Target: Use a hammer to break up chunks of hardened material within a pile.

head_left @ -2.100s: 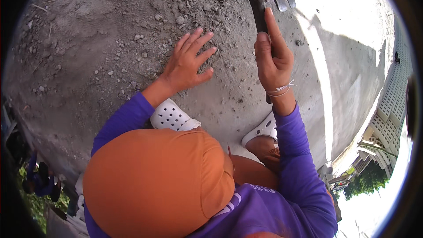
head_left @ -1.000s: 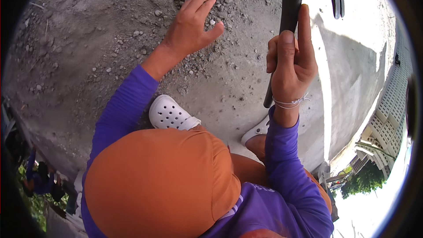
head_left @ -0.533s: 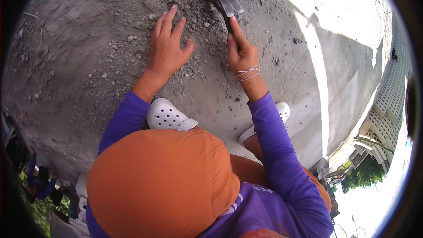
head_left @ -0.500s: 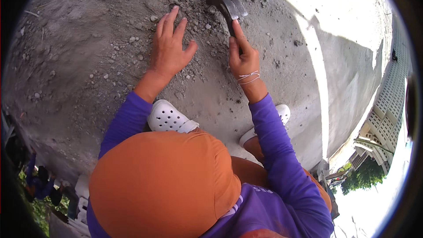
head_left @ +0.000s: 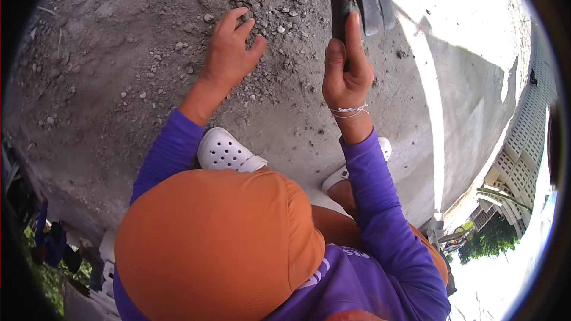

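While the right hand (head_left: 349, 80) grips the dark claw hammer (head_left: 337, 0), its index finger stretched along the handle (head_left: 339, 22), the hammer appears to be above the ground (head_left: 285, 131). To the left of the hammer, the left hand (head_left: 231, 50) is half open, with bent fingers over loose gravel (head_left: 276, 9); whether they touch it, I cannot tell. Below the hammer, a white shoe (head_left: 335, 179) contains the right foot (head_left: 343, 194).

A dusty grey concrete floor (head_left: 470, 101) curves across the view, smoother at right. Glaring white sunlight (head_left: 470, 6) covers its upper right, and a narrow bright strip of light (head_left: 438, 131) crosses the shade below. Pale grey perforated blocks (head_left: 517, 163) line the right edge, near a leafy green tree (head_left: 492, 239); green foliage (head_left: 35, 276) shows lower left.
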`<state>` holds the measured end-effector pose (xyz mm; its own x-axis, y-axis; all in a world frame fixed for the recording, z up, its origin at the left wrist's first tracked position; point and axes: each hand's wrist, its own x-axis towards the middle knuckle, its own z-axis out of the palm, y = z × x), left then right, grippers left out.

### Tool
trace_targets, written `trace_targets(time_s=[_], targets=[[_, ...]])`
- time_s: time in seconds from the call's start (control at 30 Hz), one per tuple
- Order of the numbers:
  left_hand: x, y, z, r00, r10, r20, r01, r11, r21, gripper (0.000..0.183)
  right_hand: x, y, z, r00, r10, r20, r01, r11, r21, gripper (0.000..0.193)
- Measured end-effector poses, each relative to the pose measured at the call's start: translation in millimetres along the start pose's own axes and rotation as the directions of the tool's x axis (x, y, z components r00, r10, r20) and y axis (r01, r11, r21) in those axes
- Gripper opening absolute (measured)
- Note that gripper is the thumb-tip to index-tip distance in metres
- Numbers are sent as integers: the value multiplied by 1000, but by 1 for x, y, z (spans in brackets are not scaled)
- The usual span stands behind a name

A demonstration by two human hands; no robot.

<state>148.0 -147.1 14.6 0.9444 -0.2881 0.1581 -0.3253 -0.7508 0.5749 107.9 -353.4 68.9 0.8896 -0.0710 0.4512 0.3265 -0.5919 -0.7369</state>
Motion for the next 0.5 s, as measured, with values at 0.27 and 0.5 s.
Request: trace_targets(time_s=[0.27, 0.5], targets=[[31, 5, -25, 994, 53, -92, -70, 979, -191, 21, -19, 15, 9, 830, 508, 230, -547, 821, 164, 44], [77, 1, 5, 853, 262, -452, -404, 879, -252, 48, 35, -46, -29, 957, 288, 32, -286, 919, 270, 50]])
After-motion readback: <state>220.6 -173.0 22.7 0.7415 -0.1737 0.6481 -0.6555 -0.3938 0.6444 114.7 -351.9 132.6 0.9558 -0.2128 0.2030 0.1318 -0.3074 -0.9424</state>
